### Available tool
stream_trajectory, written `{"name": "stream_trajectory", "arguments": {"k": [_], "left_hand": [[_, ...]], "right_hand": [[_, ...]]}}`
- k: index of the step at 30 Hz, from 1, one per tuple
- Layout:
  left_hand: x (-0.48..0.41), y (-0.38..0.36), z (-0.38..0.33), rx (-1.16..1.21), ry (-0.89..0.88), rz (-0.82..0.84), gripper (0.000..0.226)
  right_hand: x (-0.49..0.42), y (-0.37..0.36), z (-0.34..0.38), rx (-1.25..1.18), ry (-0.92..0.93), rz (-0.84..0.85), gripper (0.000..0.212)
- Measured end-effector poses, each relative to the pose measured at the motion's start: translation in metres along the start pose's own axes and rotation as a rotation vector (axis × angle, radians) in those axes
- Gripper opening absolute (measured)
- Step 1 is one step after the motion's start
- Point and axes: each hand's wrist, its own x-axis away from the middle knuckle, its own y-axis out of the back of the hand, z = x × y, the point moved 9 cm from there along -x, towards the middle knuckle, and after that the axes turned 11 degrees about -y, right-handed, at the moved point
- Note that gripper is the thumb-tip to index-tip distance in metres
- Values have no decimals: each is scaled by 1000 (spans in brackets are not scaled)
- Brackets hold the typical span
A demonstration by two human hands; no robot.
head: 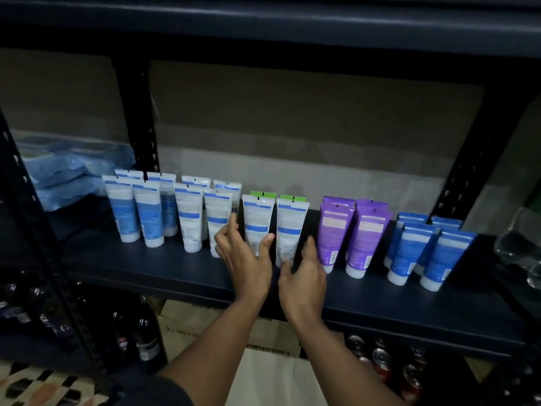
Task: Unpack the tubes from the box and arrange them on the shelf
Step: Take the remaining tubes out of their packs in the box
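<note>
The dark shelf (175,271) carries rows of tubes (363,238) from nine to three o'clock. At centre, the left grip (246,265) wraps a white tube (259,221); the right grip (304,276), blurred, cups its three-o'clock neighbour (291,227), hold unclear.

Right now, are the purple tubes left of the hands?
No, the purple tubes stand to the right of the left hand and right hand.

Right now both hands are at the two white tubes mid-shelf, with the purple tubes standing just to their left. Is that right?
Not quite: the head view shows the purple tubes just to the right of the white tubes. The left hand and right hand are indeed at that pair.
</note>
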Motion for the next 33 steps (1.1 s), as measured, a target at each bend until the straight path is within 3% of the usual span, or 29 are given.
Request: {"name": "stream_trajectory", "arguments": {"k": [8,13,20,24,27,31,33], "left_hand": [[60,27,-1,-15,-145,11,47],[114,39,8,1,-262,49,31],[210,30,82,-145,-61,278,22],[282,14,139,-234,-9,528,18],[363,-1,200,-296,238,822,17],[500,11,247,-340,997,1418,29],[532,22,244,-291,1250,1433,32]], "right_hand": [[55,32,-12,-128,245,-165,33],[89,35,-32,-151,429,-124,22],[115,9,-154,27,236,-1,21],[130,-10,-241,215,75,171,25],[143,-30,-315,398,-100,348,26],[176,-53,-402,644,-283,658,35],[192,-57,-429,717,-325,774,38]]}}
